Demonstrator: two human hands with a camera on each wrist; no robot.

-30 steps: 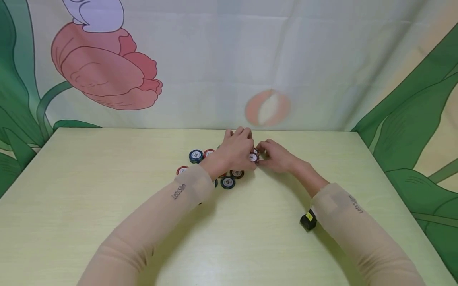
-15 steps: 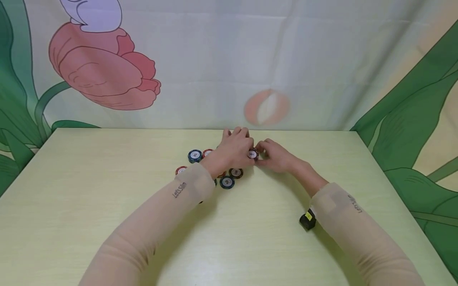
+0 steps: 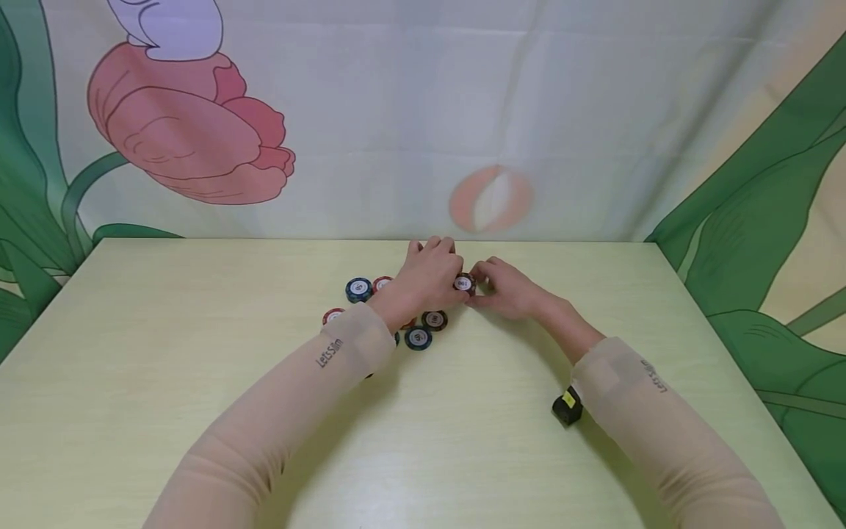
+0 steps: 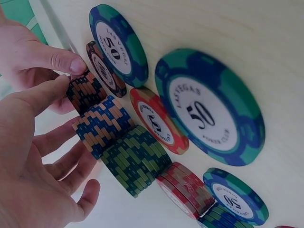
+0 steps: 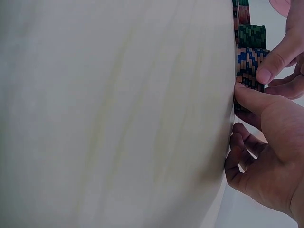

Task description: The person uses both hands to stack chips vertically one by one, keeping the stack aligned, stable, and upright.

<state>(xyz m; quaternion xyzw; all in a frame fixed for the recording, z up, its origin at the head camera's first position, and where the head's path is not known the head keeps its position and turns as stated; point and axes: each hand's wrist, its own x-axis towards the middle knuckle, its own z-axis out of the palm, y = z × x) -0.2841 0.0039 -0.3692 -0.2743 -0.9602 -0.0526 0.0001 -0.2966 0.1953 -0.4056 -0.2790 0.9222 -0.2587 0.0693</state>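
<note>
A short stack of black-and-orange poker chips (image 4: pixel 87 91), its top chip marked 100 in the head view, stands between my two hands. My right hand (image 3: pixel 512 290) pinches it from the right, thumb on the near side and a finger behind. From the left, my left hand (image 3: pixel 429 278) has its thumb and a finger at the same stack, its other fingers stretched behind the row. Beside that stack, in the left wrist view, come a blue-and-orange stack (image 4: pixel 104 126), a green stack (image 4: pixel 137 161) and a red stack (image 4: pixel 185 190). My left hand and forearm cover much of this row in the head view.
Loose chips lie in front of the row, among them a large-looking blue-green 50 chip (image 4: pixel 209 107), a red chip (image 4: pixel 159 121) and a dark chip (image 3: pixel 435 320). A black cube-like object with a yellow mark (image 3: pixel 568 407) sits by my right sleeve. A printed curtain (image 3: pixel 370 110) hangs behind the table.
The 100 chip on top of the stack has shifted slightly away from me and left between my fingers. Both hands keep nearly the same place, and the loose chips lie as before.
</note>
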